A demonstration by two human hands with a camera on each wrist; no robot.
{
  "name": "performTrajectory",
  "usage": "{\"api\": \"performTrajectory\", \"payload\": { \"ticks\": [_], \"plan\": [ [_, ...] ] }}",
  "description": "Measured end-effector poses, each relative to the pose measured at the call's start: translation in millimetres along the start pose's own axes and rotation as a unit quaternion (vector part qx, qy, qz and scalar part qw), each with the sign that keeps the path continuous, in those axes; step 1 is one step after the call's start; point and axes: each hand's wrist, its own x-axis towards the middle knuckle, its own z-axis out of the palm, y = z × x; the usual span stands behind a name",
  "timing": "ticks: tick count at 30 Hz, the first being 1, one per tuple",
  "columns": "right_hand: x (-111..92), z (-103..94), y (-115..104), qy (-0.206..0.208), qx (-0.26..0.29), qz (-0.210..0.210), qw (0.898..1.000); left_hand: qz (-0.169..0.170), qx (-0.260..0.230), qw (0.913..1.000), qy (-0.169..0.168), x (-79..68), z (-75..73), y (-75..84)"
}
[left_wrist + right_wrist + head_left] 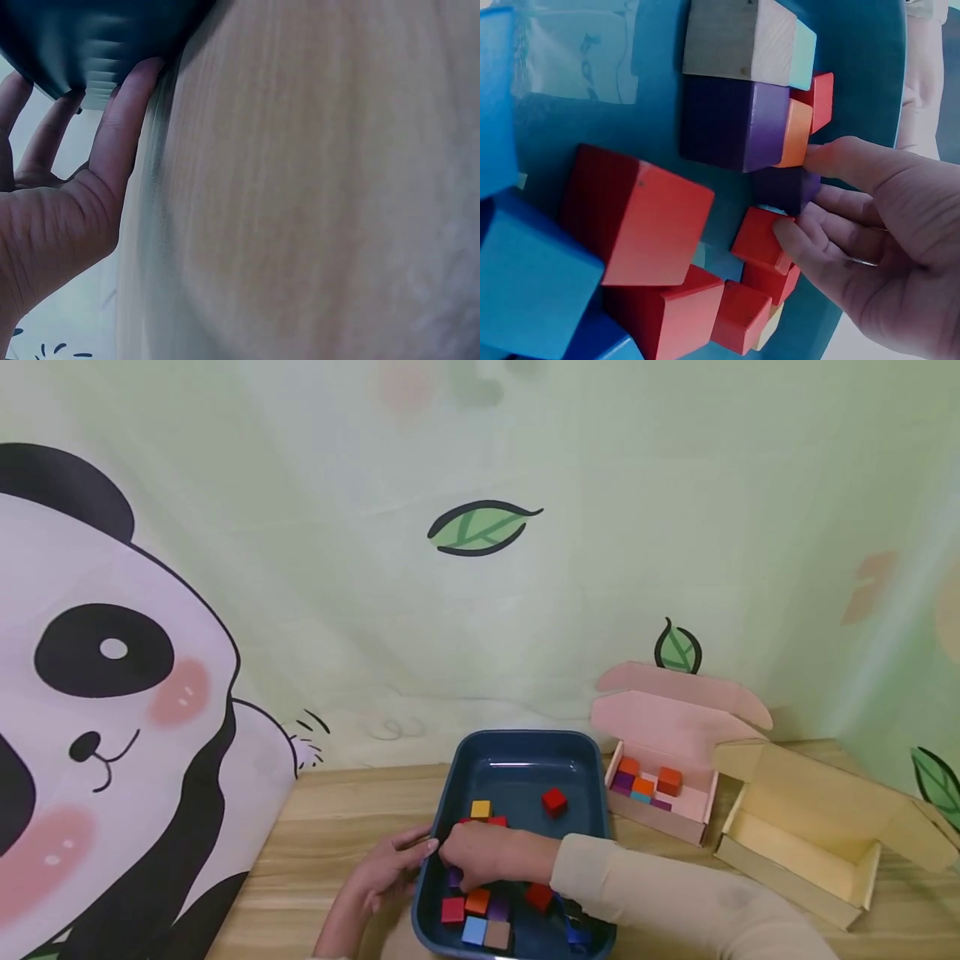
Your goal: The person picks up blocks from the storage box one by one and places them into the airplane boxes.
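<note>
At far L, a big cartoon panda [112, 710] is printed on a pale green backdrop [337, 610] w/ leaf motifs, behind a wood-grain table [352, 802]. Next, the person's L hand [390, 868], relaxed & not clenched, rests at the L side of a navy tray [528, 752]; in the L wrist view its fingertips touch the tray's outer wall. Tray stands approx. centre, nr edge of table, w/ loose cubes inside. The R hand [487, 853] reaches in from the R, over the tray's L half, fingers curled, pinching a small purple cube [784, 187] b/w thumb & fingers; this sits low in the tray, nr its L wall. In the R wrist view, one fingertip touches a red cube [763, 238] just beside it, & the thumb is at the edge of an orange cube [477, 902]. Also in tray, L to R: a light blue cube [474, 930], a yellow cube [481, 810] beyond the hand, a tan cube [497, 935], a 2nd purple cube [498, 907], a lone red cube [555, 802] toward the far end, & a blue block [577, 935] at nr R corner, partly hidden. A cream sleeve [667, 885] crosses the tray's R rim. Beyond, a pink box [660, 822], lid up, holds orange, purple & light blue cubes. At far R, a yellow box [795, 881], lid also up, stands on the table.
</note>
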Motion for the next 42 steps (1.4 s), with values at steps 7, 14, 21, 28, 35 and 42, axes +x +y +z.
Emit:
{"api": "performTrajectory", "payload": {
  "ticks": [7,14,21,28,35,42],
  "plan": [
    [-9,-13.3,1,0.011,0.040,0.023,0.999,0.008,-0.001,0.9999,-0.006,-0.6,0.1,-1.6],
    [-31,-37.6,9,0.031,0.036,0.049,0.998,-0.002,0.001,1.0000,-0.010,0.1,-0.2,-0.6],
    [-65,-65.0,34,0.073,0.027,0.073,0.994,-0.003,-0.003,1.0000,-0.008,-0.3,0.8,0.5],
    [-109,-77.3,80,0.107,0.017,0.109,0.988,-0.001,0.000,1.0000,-0.006,1.0,2.0,0.4],
    [-159,-79.9,122,0.127,-0.184,0.140,0.965,-0.001,0.005,1.0000,-0.005,2.2,1.5,-0.2],
    [-182,-69.9,153,0.143,-0.122,0.176,0.966,-0.003,0.009,0.9999,-0.009,3.0,-0.3,-0.2]
  ]
}}
